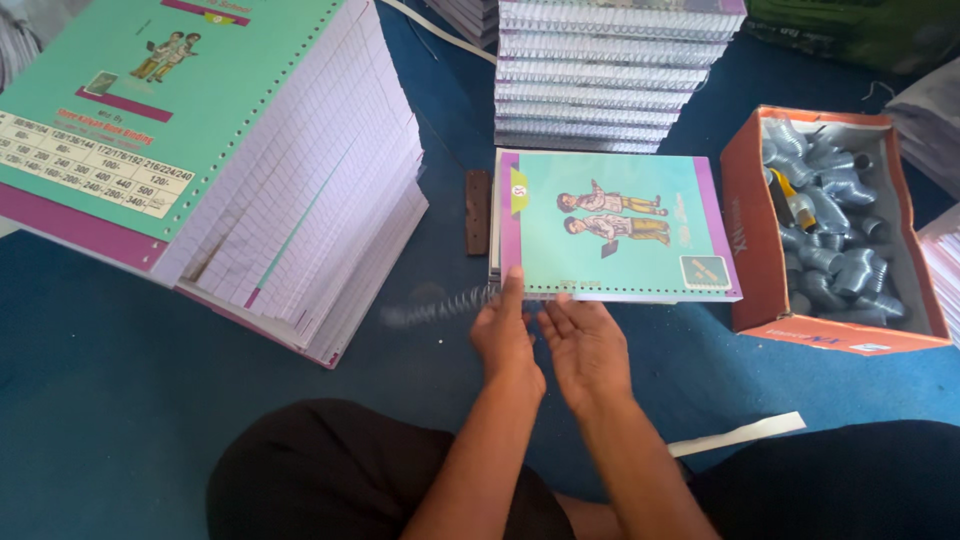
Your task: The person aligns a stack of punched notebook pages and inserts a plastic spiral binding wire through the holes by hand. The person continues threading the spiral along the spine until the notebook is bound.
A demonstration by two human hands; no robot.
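A teal and purple notebook [610, 225] lies flat on the blue floor in front of me, its punched edge toward me. A metal spiral coil [440, 307] sticks out blurred to the left of that edge. My left hand [506, 335] has its thumb on the notebook's near left corner, by the coil's end. My right hand [585, 345] hovers flat, fingers apart, just below the punched edge, holding nothing.
A tall leaning pile of unbound punched notebooks [250, 170] stands at left. A stack of spiral-bound notebooks [610, 80] sits behind. An orange cardboard box [750, 250] of metal coils [835, 240] is at right. A small dark wooden block [478, 211] and a white paper strip [735, 436] lie nearby.
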